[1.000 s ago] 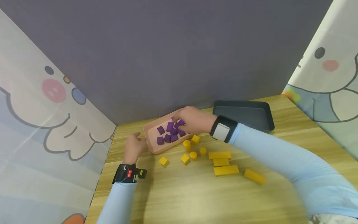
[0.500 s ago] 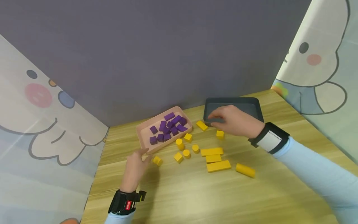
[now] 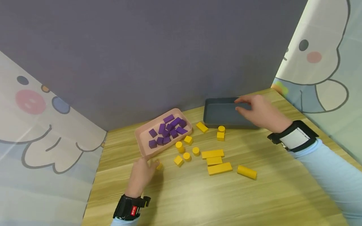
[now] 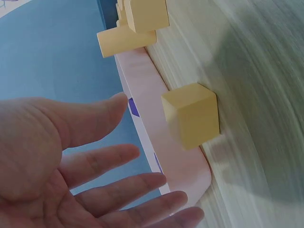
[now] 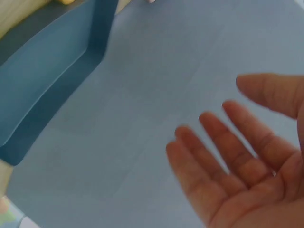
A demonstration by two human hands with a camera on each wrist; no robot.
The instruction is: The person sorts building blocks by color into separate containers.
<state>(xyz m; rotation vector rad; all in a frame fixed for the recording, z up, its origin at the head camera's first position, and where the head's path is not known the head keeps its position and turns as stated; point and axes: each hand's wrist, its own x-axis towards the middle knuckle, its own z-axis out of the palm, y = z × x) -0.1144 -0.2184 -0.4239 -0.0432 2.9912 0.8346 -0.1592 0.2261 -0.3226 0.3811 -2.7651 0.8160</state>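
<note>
My left hand point(image 3: 141, 175) is low over the table at the front left corner of the pink tray point(image 3: 143, 141), beside a yellow cube point(image 3: 159, 166). The left wrist view shows its thumb and fingers spread and nothing between them, with the yellow cube point(image 4: 190, 116) beyond the fingertips, near the tray wall point(image 4: 147, 76). Several purple blocks point(image 3: 166, 133) lie inside the pink tray. Over the right part of the dark tray point(image 3: 219, 113) hovers my right hand point(image 3: 264, 113). Its fingers are relaxed and apart, holding nothing, as the right wrist view confirms.
Several yellow pieces lie loose in front of the trays: cubes point(image 3: 178, 161), short cylinders point(image 3: 187, 157), flat bars point(image 3: 220, 168) and a long cylinder point(image 3: 247, 172). A grey panel point(image 3: 175, 62) rises behind the table; printed cloth point(image 3: 319, 69) flanks it.
My right hand has let go of a purple block in the pink tray and moved right, over the dark tray. My left hand has come nearer the yellow cube. The head view has shifted.
</note>
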